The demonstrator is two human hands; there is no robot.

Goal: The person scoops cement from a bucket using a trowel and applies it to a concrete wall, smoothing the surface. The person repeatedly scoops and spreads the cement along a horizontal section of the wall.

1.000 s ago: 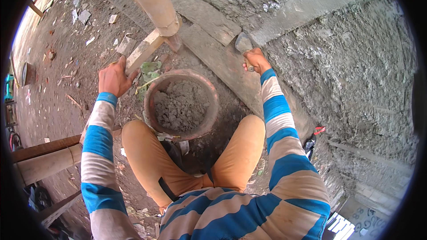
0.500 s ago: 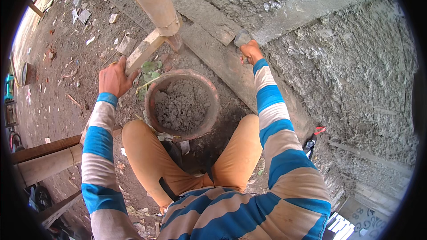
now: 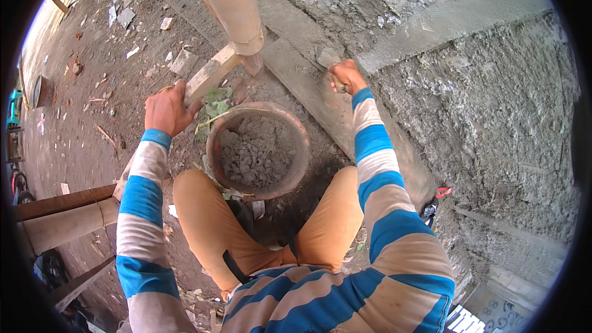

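Observation:
My left hand [image 3: 168,110] grips the near end of a pale wooden bar [image 3: 213,73], its thumb lying along the side. In my right hand [image 3: 348,77] is the handle of a trowel, fingers wrapped round it. The trowel's grey, mortar-smeared blade [image 3: 327,57] points away to the left, over the grey board at the foot of the rough wall; whether it touches is unclear. Between my knees and the board stands a round, worn bucket [image 3: 303,163] with crumbly grey mortar [image 3: 256,154] inside.
A thick bamboo pole [image 3: 231,6] rises by the wooden bar. The rough plastered wall [image 3: 475,105] fills the right, with a smooth strip [image 3: 447,28] across it. Bamboo and timber rails [image 3: 71,225] lie at lower left. Green leaves [image 3: 216,108] and rubble litter the soil.
The trowel and my right hand have shifted slightly left relative to the bucket, and the blade has turned. My left hand keeps its hold on the bar. The whole view has shifted a little.

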